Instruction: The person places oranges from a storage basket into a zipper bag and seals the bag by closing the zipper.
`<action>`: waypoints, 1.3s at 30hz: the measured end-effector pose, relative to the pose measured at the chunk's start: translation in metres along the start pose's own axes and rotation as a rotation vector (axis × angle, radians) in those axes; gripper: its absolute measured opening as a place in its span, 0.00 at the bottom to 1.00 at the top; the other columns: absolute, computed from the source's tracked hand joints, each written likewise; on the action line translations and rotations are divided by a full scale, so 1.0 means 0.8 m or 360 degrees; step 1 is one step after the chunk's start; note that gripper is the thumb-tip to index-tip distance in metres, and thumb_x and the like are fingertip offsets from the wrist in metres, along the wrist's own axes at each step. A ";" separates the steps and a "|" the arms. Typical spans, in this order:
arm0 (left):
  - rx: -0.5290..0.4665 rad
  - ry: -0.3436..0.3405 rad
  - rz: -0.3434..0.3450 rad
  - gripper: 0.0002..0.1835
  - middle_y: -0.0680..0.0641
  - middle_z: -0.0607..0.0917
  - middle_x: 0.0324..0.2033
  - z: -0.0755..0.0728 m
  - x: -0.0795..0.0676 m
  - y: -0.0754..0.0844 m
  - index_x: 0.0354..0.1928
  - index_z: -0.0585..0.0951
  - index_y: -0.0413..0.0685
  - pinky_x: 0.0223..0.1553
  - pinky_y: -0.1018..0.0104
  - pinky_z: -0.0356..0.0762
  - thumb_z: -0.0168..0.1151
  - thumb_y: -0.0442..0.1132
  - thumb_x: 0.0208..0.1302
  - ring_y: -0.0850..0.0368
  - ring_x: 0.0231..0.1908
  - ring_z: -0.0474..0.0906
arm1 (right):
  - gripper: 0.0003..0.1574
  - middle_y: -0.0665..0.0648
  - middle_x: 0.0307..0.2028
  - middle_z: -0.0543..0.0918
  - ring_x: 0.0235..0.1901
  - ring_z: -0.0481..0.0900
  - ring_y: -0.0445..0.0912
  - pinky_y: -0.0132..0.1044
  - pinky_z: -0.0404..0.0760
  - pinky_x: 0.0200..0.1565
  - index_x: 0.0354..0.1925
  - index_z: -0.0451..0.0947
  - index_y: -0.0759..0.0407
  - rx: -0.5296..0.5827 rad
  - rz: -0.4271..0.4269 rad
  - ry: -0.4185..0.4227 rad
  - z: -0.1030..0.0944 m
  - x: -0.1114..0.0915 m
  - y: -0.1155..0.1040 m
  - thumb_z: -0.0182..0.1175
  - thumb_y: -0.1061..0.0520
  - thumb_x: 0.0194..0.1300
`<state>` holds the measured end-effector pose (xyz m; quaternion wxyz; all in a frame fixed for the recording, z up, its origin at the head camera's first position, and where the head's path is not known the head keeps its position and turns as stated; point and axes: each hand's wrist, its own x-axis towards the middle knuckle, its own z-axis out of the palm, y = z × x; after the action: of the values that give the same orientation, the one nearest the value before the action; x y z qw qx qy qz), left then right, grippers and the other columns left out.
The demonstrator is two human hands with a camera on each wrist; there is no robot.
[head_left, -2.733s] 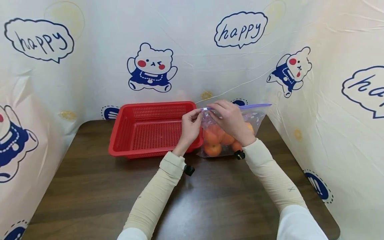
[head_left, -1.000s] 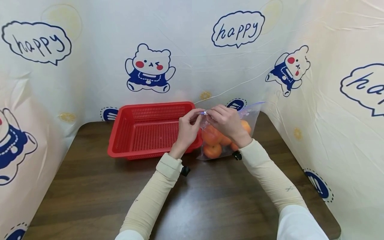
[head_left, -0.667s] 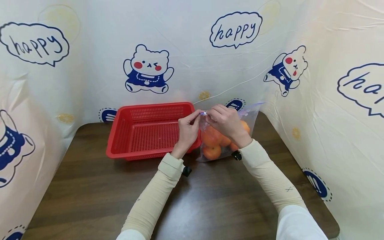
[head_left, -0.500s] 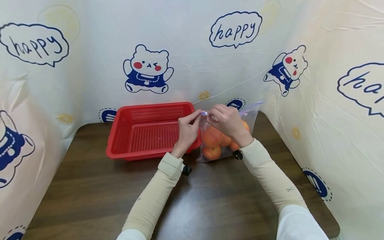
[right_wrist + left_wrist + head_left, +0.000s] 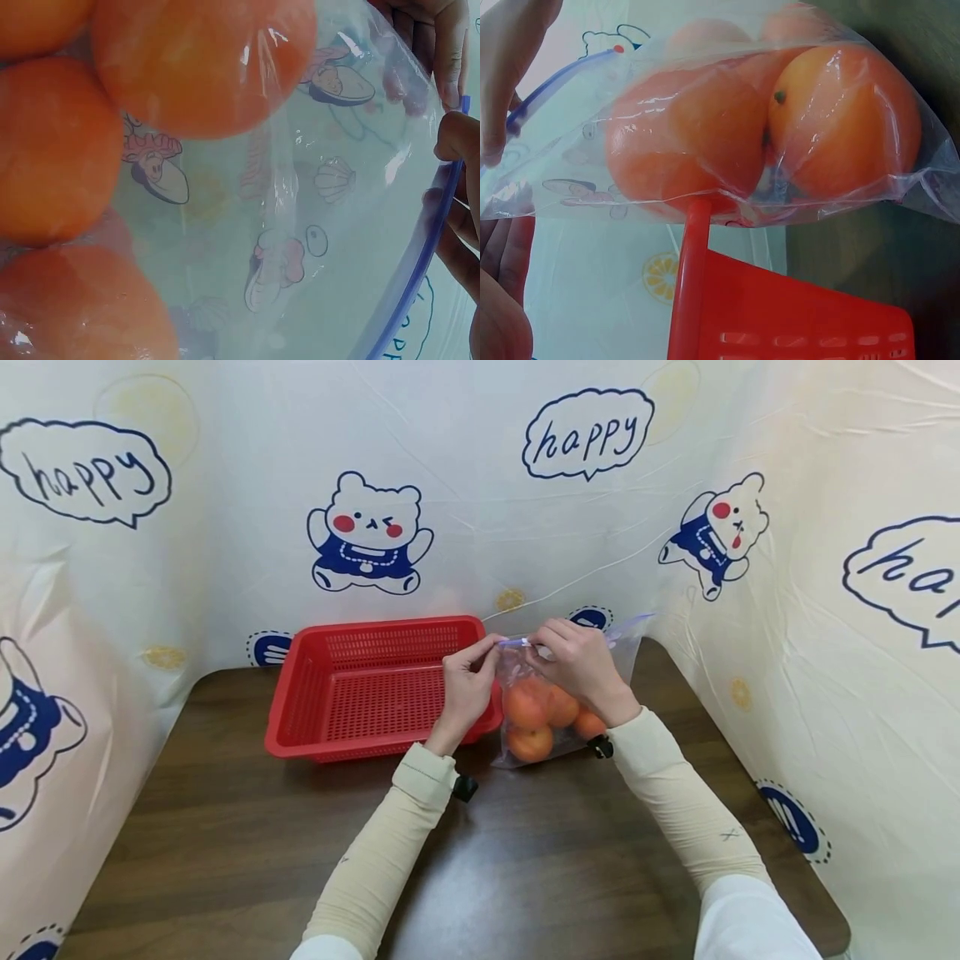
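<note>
A clear zip bag [image 5: 513, 662] with several oranges [image 5: 528, 703] inside stands on the table, its purple zipper strip [image 5: 424, 270] along the top. My left hand [image 5: 467, 689] pinches the strip's left end between thumb and fingertips. Just to its right, my right hand [image 5: 579, 664] pinches the strip at the small white slider [image 5: 525, 642], fingers curled. A short purple length shows between the two hands. The strip's right end stands free, slanting up. My right hand hides part of the bag and some fruit. Pink-and-grey printed figures show on the film in the right wrist view.
A red plastic basket [image 5: 273, 745] with perforated walls, nothing in it, stands left of the bag, its right rim against the bag. The brown wooden table [image 5: 480, 877] ends at a printed cloth [image 5: 480, 527] behind and at both sides.
My right hand has shifted slightly right along the strip with the slider, and more purple strip shows left of it. The left hand keeps its pinch, and the basket has stayed put.
</note>
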<state>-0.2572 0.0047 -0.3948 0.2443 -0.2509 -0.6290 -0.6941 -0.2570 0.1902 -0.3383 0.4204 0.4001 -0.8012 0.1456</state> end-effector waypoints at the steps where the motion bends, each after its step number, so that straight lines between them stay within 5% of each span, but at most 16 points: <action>1: -0.0011 0.0000 -0.0016 0.08 0.29 0.88 0.38 0.001 0.000 0.004 0.44 0.85 0.26 0.31 0.78 0.78 0.60 0.22 0.67 0.39 0.28 0.81 | 0.06 0.57 0.27 0.84 0.26 0.83 0.49 0.41 0.83 0.28 0.29 0.81 0.63 0.0011 0.0005 0.0002 0.000 0.000 0.000 0.71 0.67 0.54; 8: -0.0031 0.0020 -0.0071 0.07 0.29 0.88 0.38 0.002 -0.001 0.029 0.43 0.85 0.26 0.38 0.76 0.83 0.63 0.21 0.65 0.45 0.35 0.88 | 0.07 0.57 0.27 0.84 0.26 0.83 0.49 0.40 0.84 0.28 0.30 0.82 0.63 0.0062 0.0008 -0.0015 -0.002 0.000 -0.003 0.72 0.67 0.55; 17: -0.0026 -0.0001 -0.0028 0.06 0.27 0.86 0.34 -0.002 0.002 0.029 0.39 0.85 0.23 0.31 0.79 0.76 0.59 0.20 0.67 0.35 0.28 0.78 | 0.07 0.56 0.28 0.84 0.27 0.82 0.48 0.40 0.83 0.28 0.31 0.81 0.62 0.0049 -0.0010 -0.0126 -0.008 0.003 0.001 0.71 0.65 0.56; 29: -0.0025 -0.0056 -0.0110 0.08 0.28 0.87 0.39 -0.005 0.003 0.036 0.43 0.85 0.25 0.34 0.79 0.79 0.59 0.21 0.67 0.31 0.32 0.80 | 0.08 0.57 0.29 0.85 0.26 0.83 0.49 0.40 0.84 0.29 0.32 0.83 0.62 0.0069 0.0038 -0.0169 -0.013 -0.003 0.012 0.74 0.63 0.55; 34: 0.0098 -0.0181 0.0027 0.13 0.29 0.88 0.40 -0.005 0.008 0.046 0.50 0.84 0.26 0.36 0.78 0.81 0.63 0.21 0.64 0.32 0.33 0.85 | 0.07 0.57 0.29 0.85 0.26 0.83 0.49 0.41 0.85 0.31 0.33 0.83 0.62 0.0078 0.0009 -0.0162 -0.014 0.000 0.011 0.73 0.64 0.56; 39: 0.0219 -0.0215 0.0185 0.10 0.31 0.89 0.39 -0.005 0.013 0.040 0.44 0.86 0.26 0.37 0.82 0.79 0.65 0.20 0.62 0.37 0.33 0.86 | 0.09 0.57 0.29 0.85 0.26 0.83 0.49 0.40 0.85 0.31 0.33 0.82 0.62 0.0100 0.0001 -0.0206 -0.016 0.003 0.010 0.74 0.63 0.56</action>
<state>-0.2439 -0.0020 -0.3643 0.2579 -0.3160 -0.6746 -0.6153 -0.2572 0.2014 -0.3280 0.3549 0.4216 -0.8218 0.1446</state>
